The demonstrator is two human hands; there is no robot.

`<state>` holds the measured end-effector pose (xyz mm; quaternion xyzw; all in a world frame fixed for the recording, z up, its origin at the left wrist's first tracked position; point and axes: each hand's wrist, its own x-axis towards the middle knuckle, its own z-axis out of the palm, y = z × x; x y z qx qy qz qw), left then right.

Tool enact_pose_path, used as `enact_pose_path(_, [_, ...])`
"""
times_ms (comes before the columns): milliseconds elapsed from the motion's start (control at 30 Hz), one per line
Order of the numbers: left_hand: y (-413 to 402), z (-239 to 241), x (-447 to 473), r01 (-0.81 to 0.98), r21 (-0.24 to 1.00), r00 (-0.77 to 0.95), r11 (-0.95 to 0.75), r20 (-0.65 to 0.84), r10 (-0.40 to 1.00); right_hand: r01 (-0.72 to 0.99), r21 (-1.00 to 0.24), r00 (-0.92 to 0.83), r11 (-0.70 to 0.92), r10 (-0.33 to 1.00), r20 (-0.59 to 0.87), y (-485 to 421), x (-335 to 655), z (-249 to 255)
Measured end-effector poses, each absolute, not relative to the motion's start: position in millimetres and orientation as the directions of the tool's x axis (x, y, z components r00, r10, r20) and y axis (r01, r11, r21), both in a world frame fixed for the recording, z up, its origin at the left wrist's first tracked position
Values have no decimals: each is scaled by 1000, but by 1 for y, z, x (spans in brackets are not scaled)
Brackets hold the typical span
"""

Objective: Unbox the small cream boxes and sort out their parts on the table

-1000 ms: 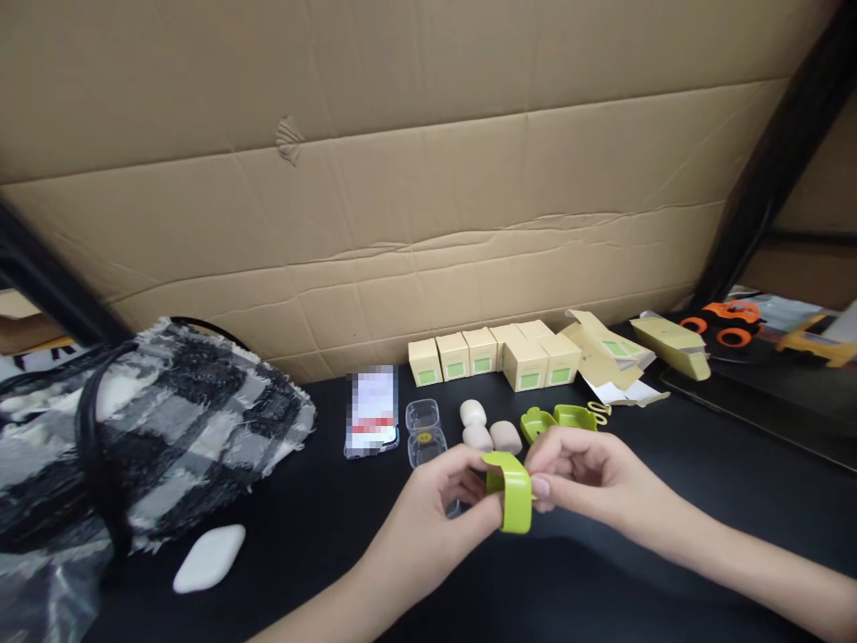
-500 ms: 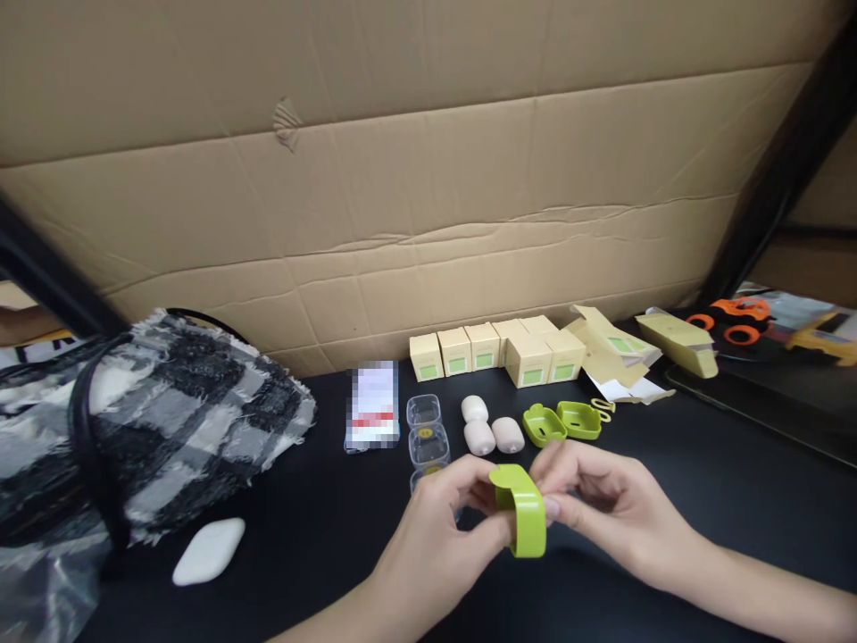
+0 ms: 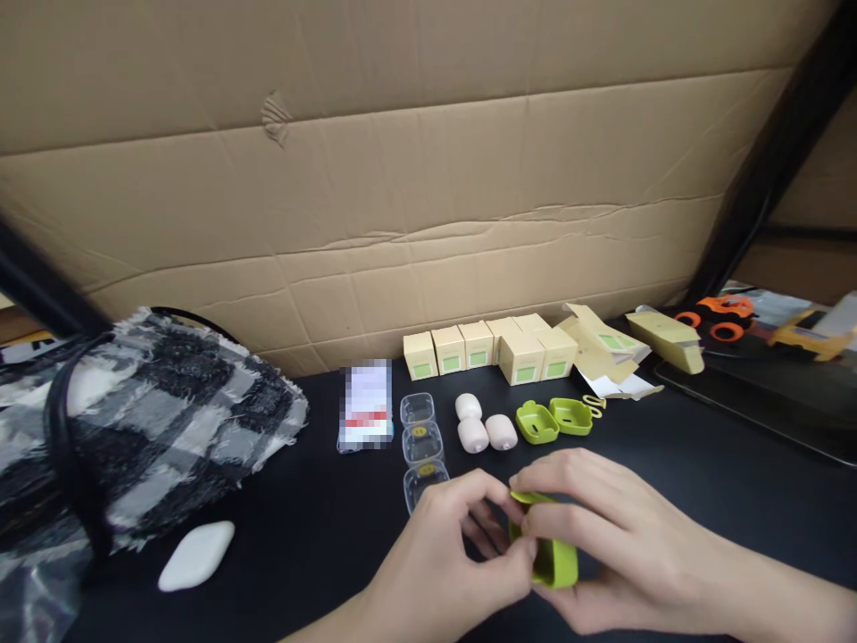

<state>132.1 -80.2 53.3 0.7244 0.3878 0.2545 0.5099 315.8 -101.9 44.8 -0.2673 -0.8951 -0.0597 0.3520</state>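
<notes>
Both hands hold a lime-green hollow plastic shell (image 3: 566, 563), tilted so that its open inside shows. My left hand (image 3: 448, 554) pinches its near left edge with thumb and fingers. From the other side, my right hand (image 3: 629, 545) wraps it, fingers over the top and thumb below. Part of the shell is hidden by the fingers. Just beyond the hands lie a green shell (image 3: 537, 438) with a small knob on its rim and another green shell (image 3: 571, 430), both hollow side up. Pale green rings (image 3: 594, 408) rest beside them.
Left of the shells lie white rounded pieces (image 3: 473, 436) and clear plastic cups (image 3: 421, 444) in a row. Several small yellow boxes (image 3: 522, 359) stand behind, with an opened carton (image 3: 606, 348) to their right. A white mouse-shaped object (image 3: 196, 555) and checked bag (image 3: 201, 429) are left.
The shell has been turned so its hollow shows and has shifted slightly right and down. My right hand has gone from a fingertip pinch to wrapping round it.
</notes>
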Motion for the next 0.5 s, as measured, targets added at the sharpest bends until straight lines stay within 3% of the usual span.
enact_pose_path(200, [-69,71,120,278,909,434,-310,169,885,595,-387,-440,704,689,576,-77,349,63])
enact_pose_path(333, [-62,82,111,296,878,409,-376,239,880,654,-492,-501,574,817,287,-60,380,76])
enact_pose_path(433, [-62,86,109,318,863,430,-392,237,871,665,-533,-610,523,792,17,-61,388,78])
enact_pose_path(500, [-62,87,109,324,856,440,-402,240,865,688,-513,-628,514,775,-65,-66,387,76])
